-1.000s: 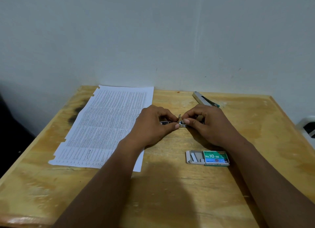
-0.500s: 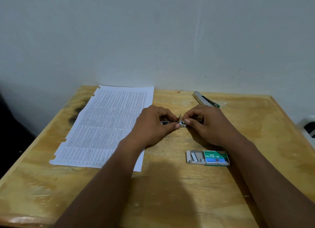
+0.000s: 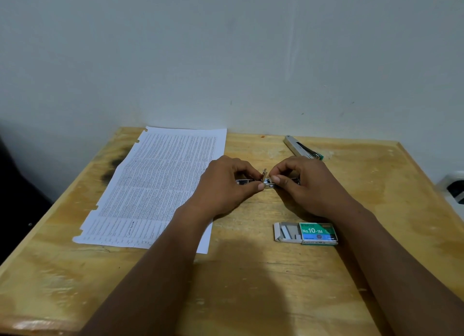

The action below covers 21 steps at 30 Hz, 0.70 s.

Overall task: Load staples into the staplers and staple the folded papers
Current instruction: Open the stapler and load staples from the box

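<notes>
A small metal stapler (image 3: 268, 184) lies opened out flat at the middle of the wooden table (image 3: 251, 285). My left hand (image 3: 223, 187) pinches its left part between thumb and fingers. My right hand (image 3: 308, 185) pinches the right part, and a short strip of staples (image 3: 264, 172) stands up between the two sets of fingertips. Much of the stapler is hidden under both hands. A second stapler (image 3: 302, 148), silver with a green end, lies at the back right. Printed papers (image 3: 155, 185) lie flat to the left. A green staple box (image 3: 306, 233) sits open, near my right forearm.
A white wall rises right behind the table's far edge. A dark scorch mark (image 3: 113, 169) stains the wood left of the papers. A white and black object (image 3: 455, 187) sits past the table's right edge. Bare wood stretches along the front.
Both hands stay on the small stapler with only slight finger shifts. Nothing else on the table has moved.
</notes>
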Each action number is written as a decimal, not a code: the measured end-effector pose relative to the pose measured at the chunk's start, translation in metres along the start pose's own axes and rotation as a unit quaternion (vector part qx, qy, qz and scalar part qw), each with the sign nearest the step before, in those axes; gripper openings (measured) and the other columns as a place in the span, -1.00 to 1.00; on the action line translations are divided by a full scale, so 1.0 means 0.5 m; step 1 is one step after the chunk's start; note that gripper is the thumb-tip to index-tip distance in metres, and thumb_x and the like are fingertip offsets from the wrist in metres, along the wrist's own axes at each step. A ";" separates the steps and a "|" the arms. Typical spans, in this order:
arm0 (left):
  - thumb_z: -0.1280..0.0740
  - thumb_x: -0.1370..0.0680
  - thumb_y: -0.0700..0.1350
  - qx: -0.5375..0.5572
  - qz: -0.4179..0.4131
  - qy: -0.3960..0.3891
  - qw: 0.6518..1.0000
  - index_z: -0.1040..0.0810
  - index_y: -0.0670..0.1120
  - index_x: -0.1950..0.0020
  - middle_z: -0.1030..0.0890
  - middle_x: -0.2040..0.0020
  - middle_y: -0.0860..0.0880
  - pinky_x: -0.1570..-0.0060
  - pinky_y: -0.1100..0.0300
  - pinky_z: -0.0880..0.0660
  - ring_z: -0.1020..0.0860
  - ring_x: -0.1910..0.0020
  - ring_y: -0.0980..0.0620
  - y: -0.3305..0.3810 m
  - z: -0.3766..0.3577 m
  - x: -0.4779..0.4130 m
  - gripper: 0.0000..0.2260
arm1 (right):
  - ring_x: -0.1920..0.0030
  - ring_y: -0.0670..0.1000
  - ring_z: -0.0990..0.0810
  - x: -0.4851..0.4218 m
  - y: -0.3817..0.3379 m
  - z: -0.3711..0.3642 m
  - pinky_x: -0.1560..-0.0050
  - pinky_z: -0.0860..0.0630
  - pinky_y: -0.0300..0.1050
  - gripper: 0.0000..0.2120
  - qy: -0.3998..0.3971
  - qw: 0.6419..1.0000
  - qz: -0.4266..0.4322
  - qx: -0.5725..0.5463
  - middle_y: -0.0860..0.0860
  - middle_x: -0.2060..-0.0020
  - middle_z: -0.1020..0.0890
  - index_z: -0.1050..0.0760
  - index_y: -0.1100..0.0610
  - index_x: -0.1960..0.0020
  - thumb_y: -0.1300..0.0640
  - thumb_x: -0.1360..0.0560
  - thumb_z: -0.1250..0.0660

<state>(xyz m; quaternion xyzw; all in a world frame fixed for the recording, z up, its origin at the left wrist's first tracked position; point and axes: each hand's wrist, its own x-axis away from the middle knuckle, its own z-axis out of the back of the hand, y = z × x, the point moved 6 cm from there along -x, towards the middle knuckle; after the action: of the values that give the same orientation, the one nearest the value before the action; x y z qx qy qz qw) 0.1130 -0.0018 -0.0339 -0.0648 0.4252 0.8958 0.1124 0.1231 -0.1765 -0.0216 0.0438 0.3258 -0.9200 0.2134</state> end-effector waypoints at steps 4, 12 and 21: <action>-0.58 -0.42 0.06 -0.002 -0.002 0.000 1.000 -0.75 0.10 0.05 -0.70 0.11 0.17 -0.04 -0.01 -0.64 -0.62 0.05 0.24 -0.001 -0.001 -0.001 -0.86 | 0.05 -0.15 -0.55 -0.001 0.002 -0.003 0.12 -0.39 -0.33 -0.89 -0.001 1.000 -0.009 -0.004 -0.16 0.11 -0.63 -0.64 0.00 -0.04 0.10 -0.55 -0.36; -0.58 -0.42 0.06 0.001 -0.004 0.002 1.000 -0.75 0.10 0.05 -0.71 0.12 0.17 -0.02 -0.02 -0.64 -0.63 0.06 0.23 -0.004 -0.002 -0.002 -0.86 | 0.03 -0.11 -0.58 0.001 -0.002 -0.003 0.05 -0.46 -0.25 -0.89 -0.003 1.000 -0.014 -0.014 -0.11 0.09 -0.67 -0.64 0.02 -0.04 0.10 -0.55 -0.36; -0.58 -0.42 0.06 0.000 -0.002 0.001 1.000 -0.75 0.07 0.04 -0.71 0.11 0.16 -0.02 -0.01 -0.64 -0.64 0.07 0.22 -0.005 -0.002 -0.004 -0.84 | 0.05 -0.13 -0.58 0.001 -0.007 0.000 0.02 -0.52 -0.20 -0.87 -0.003 1.000 0.005 0.007 -0.16 0.09 -0.65 -0.67 -0.01 -0.05 0.09 -0.51 -0.41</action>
<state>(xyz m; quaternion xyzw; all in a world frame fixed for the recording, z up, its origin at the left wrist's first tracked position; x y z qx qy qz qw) 0.1154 -0.0012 -0.0359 -0.0669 0.4253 0.8954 0.1138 0.1213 -0.1740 -0.0197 0.0442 0.3183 -0.9214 0.2187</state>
